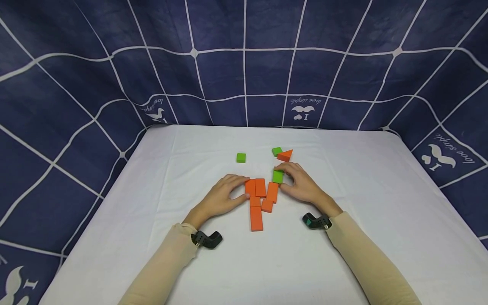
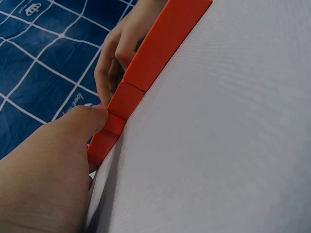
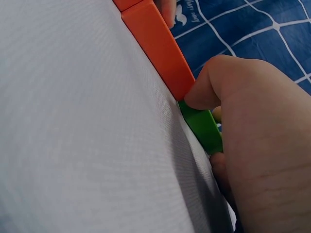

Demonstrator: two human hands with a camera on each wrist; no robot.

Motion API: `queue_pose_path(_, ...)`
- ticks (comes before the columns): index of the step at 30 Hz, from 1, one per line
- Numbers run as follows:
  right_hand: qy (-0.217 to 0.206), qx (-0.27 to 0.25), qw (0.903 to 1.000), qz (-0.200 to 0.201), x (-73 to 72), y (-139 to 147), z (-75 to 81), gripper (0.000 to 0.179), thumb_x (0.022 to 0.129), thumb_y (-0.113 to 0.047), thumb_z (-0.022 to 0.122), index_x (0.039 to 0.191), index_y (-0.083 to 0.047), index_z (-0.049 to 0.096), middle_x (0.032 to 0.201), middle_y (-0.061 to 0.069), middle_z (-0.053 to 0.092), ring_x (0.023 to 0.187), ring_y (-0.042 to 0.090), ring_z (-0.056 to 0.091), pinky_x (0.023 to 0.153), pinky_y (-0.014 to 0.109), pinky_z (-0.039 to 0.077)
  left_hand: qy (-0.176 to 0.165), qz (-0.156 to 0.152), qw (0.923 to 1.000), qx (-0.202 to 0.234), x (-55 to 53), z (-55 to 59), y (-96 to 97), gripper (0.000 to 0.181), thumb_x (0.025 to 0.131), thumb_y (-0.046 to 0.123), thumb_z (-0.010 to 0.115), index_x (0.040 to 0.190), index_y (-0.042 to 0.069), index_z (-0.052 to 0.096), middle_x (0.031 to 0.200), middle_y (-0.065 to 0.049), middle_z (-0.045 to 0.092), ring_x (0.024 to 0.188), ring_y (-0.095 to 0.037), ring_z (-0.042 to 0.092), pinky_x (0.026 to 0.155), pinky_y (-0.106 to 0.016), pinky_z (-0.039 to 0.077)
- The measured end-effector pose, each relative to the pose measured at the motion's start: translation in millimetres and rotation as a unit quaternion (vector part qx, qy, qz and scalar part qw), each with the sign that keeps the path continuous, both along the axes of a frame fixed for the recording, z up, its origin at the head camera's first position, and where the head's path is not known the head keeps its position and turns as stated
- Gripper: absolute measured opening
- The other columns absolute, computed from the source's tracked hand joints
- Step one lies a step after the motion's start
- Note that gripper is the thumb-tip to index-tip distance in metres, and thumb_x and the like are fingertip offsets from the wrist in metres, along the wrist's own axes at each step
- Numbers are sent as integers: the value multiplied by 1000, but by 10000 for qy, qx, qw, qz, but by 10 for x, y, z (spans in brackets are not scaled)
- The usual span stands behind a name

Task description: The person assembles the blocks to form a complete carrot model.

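Observation:
My right hand (image 1: 303,185) pinches a small green block (image 1: 278,176) between thumb and fingers, at the upper end of a tilted orange block (image 1: 272,192). My left hand (image 1: 222,195) holds the left one of two upright orange blocks (image 1: 250,187), thumb at its lower end and a fingertip at its top. The other upright orange block (image 1: 260,187) lies against it. Below are a small orange block (image 1: 255,202), a long orange block (image 1: 256,219) and a short tilted orange block (image 1: 267,206). In the right wrist view, the thumb presses the green block (image 3: 201,126).
Farther back on the white cloth (image 1: 206,262) lie a green block (image 1: 241,158), another green block (image 1: 276,151) and an orange triangular block (image 1: 285,156) touching it. A dark blue checked curtain (image 1: 221,76) surrounds the table's back and sides.

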State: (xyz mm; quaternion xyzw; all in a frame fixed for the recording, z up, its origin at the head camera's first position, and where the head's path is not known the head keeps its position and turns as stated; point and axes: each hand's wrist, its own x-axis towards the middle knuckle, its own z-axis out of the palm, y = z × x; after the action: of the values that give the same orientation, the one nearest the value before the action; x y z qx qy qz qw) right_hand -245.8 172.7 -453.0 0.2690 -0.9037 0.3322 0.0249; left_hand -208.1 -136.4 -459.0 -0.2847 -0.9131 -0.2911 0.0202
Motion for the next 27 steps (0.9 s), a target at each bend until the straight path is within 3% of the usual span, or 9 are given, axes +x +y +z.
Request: queue_pose_path(27,165,-537,9984,57,7,0,6,53,82,-11,72,134,-17,62,138,3,59,108,19,54,96,39,47,11,-14,10000,27,13,17,13,56,99,45,65,147,16,58,145,-2,60,139,-21,48,119,-46,37)
